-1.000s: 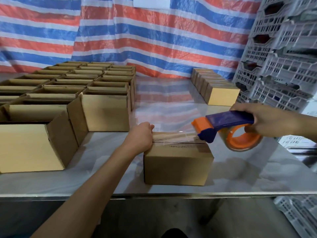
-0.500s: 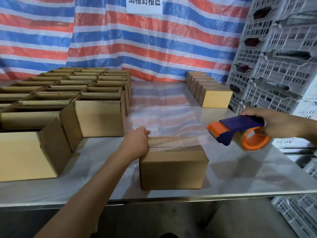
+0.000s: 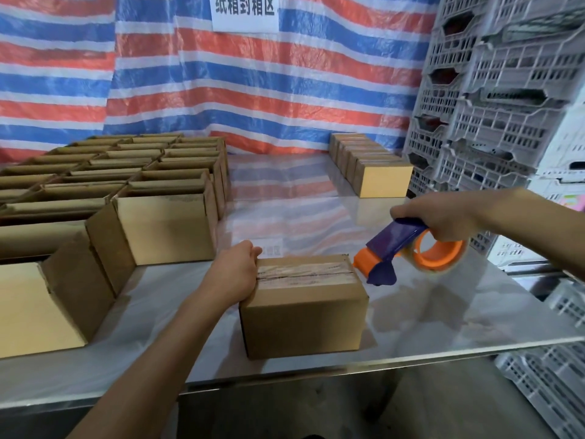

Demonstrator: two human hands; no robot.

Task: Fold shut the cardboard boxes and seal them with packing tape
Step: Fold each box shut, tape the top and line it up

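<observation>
Across the back, a tarp (image 3: 285, 90) striped red, blue and white, with a white paper sign (image 3: 245, 11) at its top. On the right, stacked grey plastic crates (image 3: 493, 122), with more low down past the near right corner of the table (image 3: 443, 318). Over the left half of the table, rows of open boxes (image 3: 167, 229) with flaps up, packed side by side, the nearest ones just left of the left forearm. At the far right of the table, a short row of sealed boxes (image 3: 384, 183), well apart from the work. Left hand (image 3: 234, 274) laid over the left end of the closed box (image 3: 304, 321), fingers bent over the top edge and gripping it, thumb toward the far side. Right hand (image 3: 443, 217) clenched round the blue handle of the tape dispenser (image 3: 395, 248), knuckles up, held in the air off the box's right end. Dispenser tilted nose-down, orange tip just beside the box's top right corner; contact there not clear. Orange-cored tape roll (image 3: 440, 253) under the right hand, above the table top. Closed box near the table's front edge, between the two hands, long side facing the camera, flaps folded flat. Clear tape strip (image 3: 304, 272) along the top seam, from the left hand's fingers to the right edge beside the dispenser's tip.
</observation>
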